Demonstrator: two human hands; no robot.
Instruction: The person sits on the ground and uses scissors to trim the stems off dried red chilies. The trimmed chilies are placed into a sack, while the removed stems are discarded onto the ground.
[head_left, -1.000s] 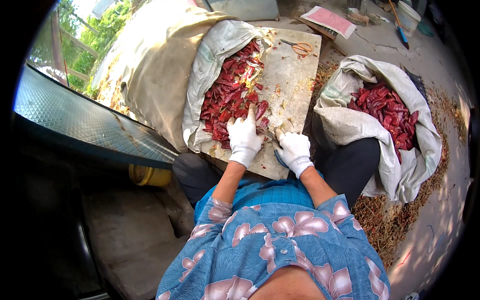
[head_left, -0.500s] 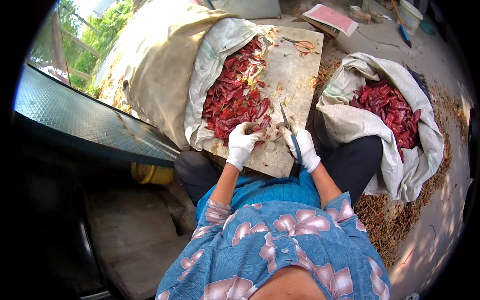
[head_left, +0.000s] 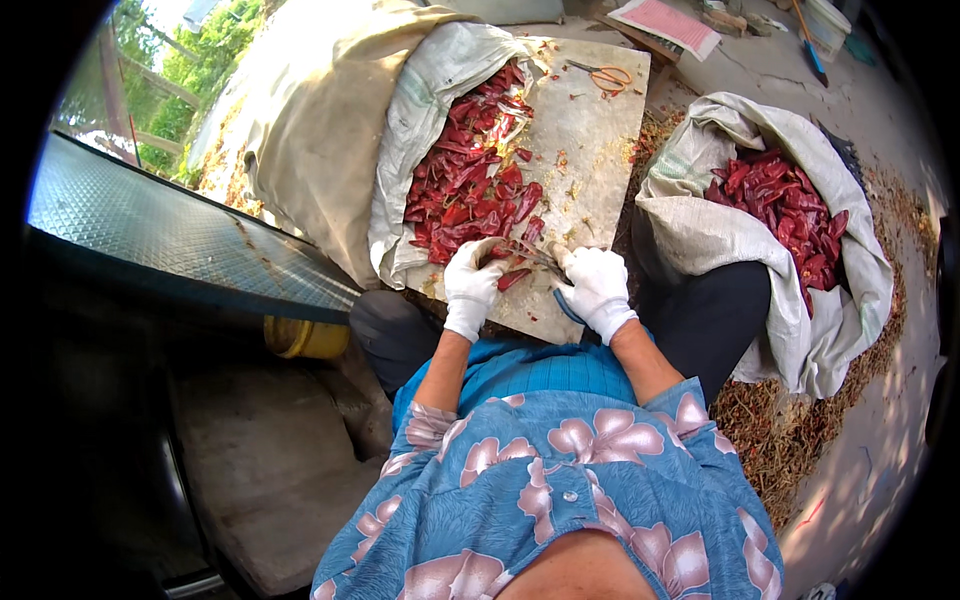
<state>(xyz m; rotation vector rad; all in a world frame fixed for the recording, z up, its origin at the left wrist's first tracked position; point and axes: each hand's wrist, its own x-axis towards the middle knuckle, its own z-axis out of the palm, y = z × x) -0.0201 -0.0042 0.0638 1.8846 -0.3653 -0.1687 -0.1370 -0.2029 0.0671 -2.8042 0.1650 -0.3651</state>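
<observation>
Gripping wrinkled red chillies point(head_left: 505, 262) and a knife point(head_left: 552, 266), white knit-gloved hands: left point(head_left: 470, 285), right point(head_left: 597, 288).

White cloth gloves cover the left hand point(head_left: 470, 288) and right hand point(head_left: 597, 290). The dried red chillies point(head_left: 470, 185) look glossy and wrinkled, the cutting board point(head_left: 590, 150) matt and stained, the sacks point(head_left: 700, 230) coarse woven.

We see bright daylight on the pale cutting board point(head_left: 590, 130), soft and without glare. The lower left sinks into deep shadow. Dappled shade lies on the ground point(head_left: 880, 440) at right. Fisheye bending curves the edges, and a black rim rings the view.
</observation>
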